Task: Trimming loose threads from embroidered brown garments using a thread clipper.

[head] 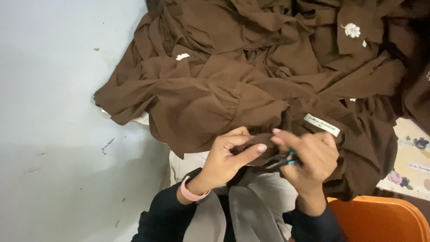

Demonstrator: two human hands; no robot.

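Hands meet at the near edge of a brown garment (pixel 215 89) heaped across the lap and the pale floor (pixel 49 112). Left hand (pixel 228 154) pinches a fold of the cloth. Right hand (pixel 313 157) is clenched around a small teal-handled tool (pixel 286 160), probably thread snips, blurred. White label (pixel 321 124) just beside it.
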